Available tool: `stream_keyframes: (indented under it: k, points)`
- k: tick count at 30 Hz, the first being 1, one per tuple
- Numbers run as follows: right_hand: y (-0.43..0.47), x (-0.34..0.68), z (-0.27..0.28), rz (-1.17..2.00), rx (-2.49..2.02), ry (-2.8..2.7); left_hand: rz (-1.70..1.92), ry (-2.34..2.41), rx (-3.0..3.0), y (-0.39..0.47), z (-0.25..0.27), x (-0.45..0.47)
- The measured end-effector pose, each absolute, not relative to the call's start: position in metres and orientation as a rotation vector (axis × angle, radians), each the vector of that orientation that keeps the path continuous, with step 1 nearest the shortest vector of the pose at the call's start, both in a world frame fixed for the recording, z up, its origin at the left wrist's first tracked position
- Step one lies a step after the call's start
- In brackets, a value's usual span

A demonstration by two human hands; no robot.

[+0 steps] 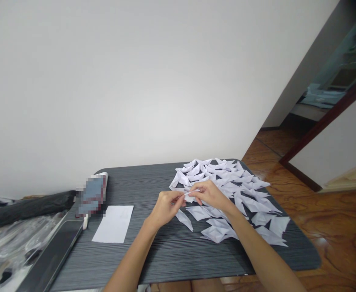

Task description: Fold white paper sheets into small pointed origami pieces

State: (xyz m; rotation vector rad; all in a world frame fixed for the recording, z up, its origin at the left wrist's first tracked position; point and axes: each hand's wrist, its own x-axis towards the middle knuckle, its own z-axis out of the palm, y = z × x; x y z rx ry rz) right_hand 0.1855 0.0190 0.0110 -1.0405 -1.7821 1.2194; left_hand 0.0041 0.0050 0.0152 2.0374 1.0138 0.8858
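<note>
Evidently the step in hand is the shaping of one small paper piece [191, 193], held just above the dark table [153, 255] at the near-left side of a spread of folded papers [217, 232]. The left hand [165, 207] has its thumb and fingertips closed on one end of it, and the right hand [211, 195] pinches the other end, so the two sets of fingertips almost meet across the paper. The piece looks narrow and pale; its exact folds are too small and too covered by fingers to tell. A single slender folded piece [184, 220] lies below the left hand, and one flat white sheet [114, 224] rests well apart on the left (plain, as far as it shows). As I judge it, the next move calls for fingertip work more than strength: both pinches kept level, the edges held in line, and only light pressure, since thin paper creases easily in the wrong place and a slipping grip could skew the fold.
</note>
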Motion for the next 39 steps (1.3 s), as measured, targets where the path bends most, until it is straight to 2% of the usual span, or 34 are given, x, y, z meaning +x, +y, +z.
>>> stream_keyframes:
  k: [9, 14, 19, 25, 35, 39]
  points:
    - [0.015, 0.175, 0.006, 1.278, -1.076, -1.747, 0.851, 1.131, 2.229, 0.01, 0.01, 0.006]
    - [0.02, 0.175, 0.003, 1.393, -1.041, -1.632, 0.806, 1.078, 1.877, 0.015, 0.006, 0.004]
    - [0.024, 0.173, -0.001, 1.177, -0.937, -1.593, 0.869, 0.946, 1.455, 0.02, 0.0, 0.005]
    - [0.025, 0.167, -0.005, 0.978, -0.93, -1.58, 1.047, 0.938, 1.312, 0.019, -0.006, 0.009]
    - [0.023, 0.154, -0.008, 1.011, -0.822, -1.398, 1.355, 1.12, 1.465, 0.019, -0.019, 0.012]
    - [0.016, 0.147, -0.007, 0.871, -0.883, -1.459, 1.406, 1.108, 1.413, 0.02, -0.012, 0.013]
